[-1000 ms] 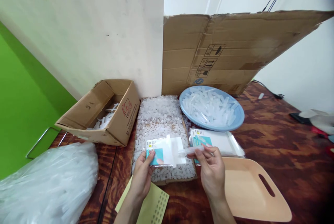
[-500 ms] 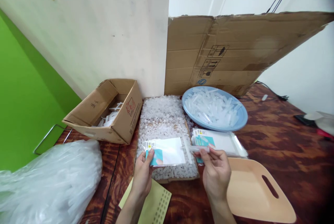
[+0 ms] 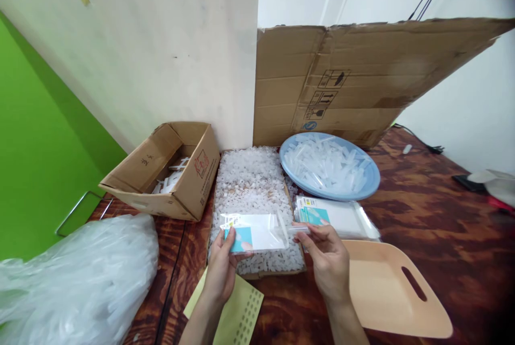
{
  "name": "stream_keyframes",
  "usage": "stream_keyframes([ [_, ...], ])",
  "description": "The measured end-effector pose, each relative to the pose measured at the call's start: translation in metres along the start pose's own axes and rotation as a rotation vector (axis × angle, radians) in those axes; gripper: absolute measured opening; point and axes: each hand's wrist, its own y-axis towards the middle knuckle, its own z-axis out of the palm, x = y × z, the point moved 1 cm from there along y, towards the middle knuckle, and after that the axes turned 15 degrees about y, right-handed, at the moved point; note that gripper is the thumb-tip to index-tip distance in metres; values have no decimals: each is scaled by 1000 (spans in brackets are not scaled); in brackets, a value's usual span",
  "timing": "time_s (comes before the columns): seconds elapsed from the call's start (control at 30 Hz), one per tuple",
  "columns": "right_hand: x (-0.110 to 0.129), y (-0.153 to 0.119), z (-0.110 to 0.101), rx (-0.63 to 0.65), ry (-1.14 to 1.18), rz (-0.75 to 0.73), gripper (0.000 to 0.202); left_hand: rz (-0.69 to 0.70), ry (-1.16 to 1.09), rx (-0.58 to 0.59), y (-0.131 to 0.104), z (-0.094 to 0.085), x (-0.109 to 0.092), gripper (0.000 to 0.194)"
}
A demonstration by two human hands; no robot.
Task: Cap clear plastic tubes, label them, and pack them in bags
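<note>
My left hand (image 3: pixel 222 264) is closed on the left end of a clear plastic bag (image 3: pixel 271 232) with a white and teal printed card inside, thumb on top. Between the fingertips of my right hand (image 3: pixel 328 259) is a narrow clear plastic strip (image 3: pixel 298 229), pointing left at the bag's right end. Its tip overlaps the bag's edge; whether it is inside, I cannot tell. Under the bag lies a shallow cardboard tray (image 3: pixel 253 178) full of small whitish plastic pieces. More card-filled bags (image 3: pixel 341 219) lie stacked behind my right hand.
A blue basin (image 3: pixel 376 186) heaped with similar clear strips stands back right. A cardboard box (image 3: pixel 193 173) with white pieces sits left, a full plastic sack (image 3: pixel 80 280) before it. Yellow sticker sheets (image 3: pixel 237 313) lie near my left forearm, a beige tray (image 3: pixel 390 291) at right.
My right hand has moved a little left with the clear strip, bringing its tip to the bag's right end. My left hand keeps its hold; the view has shifted slightly.
</note>
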Motion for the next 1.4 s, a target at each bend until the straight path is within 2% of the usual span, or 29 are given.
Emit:
stream_keyframes([
  [0.17,-6,5,-3,-60,160,105,33,-17,-45,75,-2,-1,3,44],
  [0.27,-14,2,-7,26,122,112,26,-20,-8,118,-5,0,5,44],
  [0.4,-18,1,-13,108,-49,82,18,-24,2,127,-6,0,5,44],
  [0.5,-15,0,-12,249,-199,82,22,7,32,147,-6,0,4,45],
  [0.6,-17,-4,-7,356,-274,163,26,62,89,182,-8,1,3,44],
  [0.67,-21,-7,-4,294,-186,214,28,97,126,194,-10,2,2,44],
  [0.8,-22,-7,2,75,148,321,44,115,193,223,-14,2,1,47],
  [0.87,-16,-5,3,106,164,423,47,110,221,240,-15,1,1,47],
  [0.97,-9,-4,0,254,141,594,34,98,278,274,-15,-2,0,48],
  [1.1,-11,-8,-7,346,163,654,27,91,387,358,-16,-8,-3,47],
  [1.2,-17,-12,-8,359,210,695,30,93,440,379,-17,-10,-5,46],
  [1.4,-16,-17,-4,265,246,731,35,101,472,394,-20,-7,-6,45],
])
